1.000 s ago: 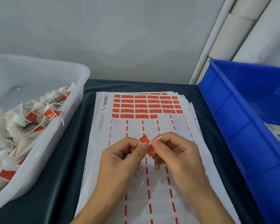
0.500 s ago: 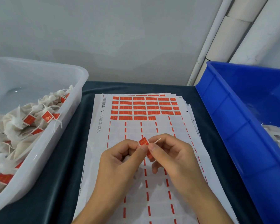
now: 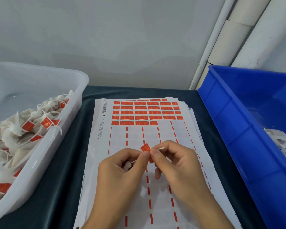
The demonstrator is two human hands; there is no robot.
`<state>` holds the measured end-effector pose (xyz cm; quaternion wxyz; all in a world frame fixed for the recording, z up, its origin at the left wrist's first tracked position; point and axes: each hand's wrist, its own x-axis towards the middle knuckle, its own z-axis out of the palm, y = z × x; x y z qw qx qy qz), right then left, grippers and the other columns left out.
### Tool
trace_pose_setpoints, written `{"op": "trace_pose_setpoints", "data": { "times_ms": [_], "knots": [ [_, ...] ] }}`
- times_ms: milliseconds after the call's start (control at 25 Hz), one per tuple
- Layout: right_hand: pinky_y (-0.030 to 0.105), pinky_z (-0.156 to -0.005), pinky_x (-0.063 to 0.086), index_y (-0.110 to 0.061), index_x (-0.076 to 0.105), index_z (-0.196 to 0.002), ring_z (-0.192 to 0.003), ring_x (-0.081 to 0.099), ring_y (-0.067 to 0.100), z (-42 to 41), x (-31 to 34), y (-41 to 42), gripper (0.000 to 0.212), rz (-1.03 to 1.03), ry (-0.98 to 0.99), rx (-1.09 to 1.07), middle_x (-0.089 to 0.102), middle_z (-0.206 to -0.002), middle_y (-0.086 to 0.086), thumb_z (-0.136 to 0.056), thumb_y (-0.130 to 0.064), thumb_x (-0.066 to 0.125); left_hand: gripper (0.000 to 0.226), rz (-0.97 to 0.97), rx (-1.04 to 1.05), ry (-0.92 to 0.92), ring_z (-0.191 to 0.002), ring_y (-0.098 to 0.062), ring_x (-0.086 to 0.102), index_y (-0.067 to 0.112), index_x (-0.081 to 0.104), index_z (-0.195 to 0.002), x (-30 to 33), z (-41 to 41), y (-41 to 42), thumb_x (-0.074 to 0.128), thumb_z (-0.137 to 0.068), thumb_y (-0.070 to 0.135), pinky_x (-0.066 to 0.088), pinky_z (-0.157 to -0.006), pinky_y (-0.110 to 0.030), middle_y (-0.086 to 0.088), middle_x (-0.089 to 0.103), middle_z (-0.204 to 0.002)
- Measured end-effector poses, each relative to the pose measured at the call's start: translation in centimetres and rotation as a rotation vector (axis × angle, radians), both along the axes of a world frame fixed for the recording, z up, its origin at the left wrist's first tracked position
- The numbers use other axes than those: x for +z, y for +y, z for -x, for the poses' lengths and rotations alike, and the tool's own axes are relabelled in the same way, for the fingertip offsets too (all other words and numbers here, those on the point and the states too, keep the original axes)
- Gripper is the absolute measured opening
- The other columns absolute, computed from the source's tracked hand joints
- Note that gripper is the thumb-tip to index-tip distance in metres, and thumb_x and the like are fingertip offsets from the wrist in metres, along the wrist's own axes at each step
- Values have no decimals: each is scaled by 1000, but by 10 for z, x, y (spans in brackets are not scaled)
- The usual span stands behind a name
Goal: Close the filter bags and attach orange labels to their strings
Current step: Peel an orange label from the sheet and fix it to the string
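Since a moment ago, hardly anything moved: orange label point(image 3: 145, 148) stays above the label sheet point(image 3: 155, 129), pinched with the string point(image 3: 160, 148) between left hand point(image 3: 122, 171) and right hand point(image 3: 177, 164). Both halves should probably be folded evenly around the string, edges matched, then pressed firmly.

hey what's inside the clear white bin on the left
The translucent bin holds a heap of white filter bags with strings, several carrying orange labels. How many lie beneath the top layer is hidden.
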<state>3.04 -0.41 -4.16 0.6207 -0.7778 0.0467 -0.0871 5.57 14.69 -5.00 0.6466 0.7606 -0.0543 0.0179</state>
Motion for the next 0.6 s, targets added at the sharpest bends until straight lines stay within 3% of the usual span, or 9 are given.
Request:
{"op": "trace_pose_setpoints", "data": {
  "times_ms": [80,280,440,600],
  "knots": [
    [30,-61,59,-28,77,-88,-65,71,22,0,-1,0,14,9,0,-31,75,-83,-5,-99,-26,68,4,-16,40,-22,-73,-5,68,42,75,-84,-1,1,0,77,-84,39,51,-61,-11,13,73,-73],
    [32,-59,59,-26,79,-85,-66,70,24,0,-2,-1,18,-49,33,-50,76,-82,-3,-99,-21,69,23,-80,67,-220,-65,-12,58,32,60,-78,1,6,2,81,-82,39,45,-55,-11,9,61,-70],
    [32,-58,60,-27,81,-86,-67,71,24,0,0,-2,18,-70,60,-44,77,-82,-3,-99,-25,68,8,-130,42,-321,-77,-15,64,39,71,-90,6,7,1,73,-84,42,49,-61,-13,18,68,-82],
    [29,-60,60,-32,81,-86,-67,71,22,1,1,-4,19,-13,34,-66,75,-79,-4,-97,-36,66,16,-133,42,-310,-81,-13,63,37,76,-99,5,7,1,74,-84,41,50,-68,-13,23,68,-84]
  ]
}}
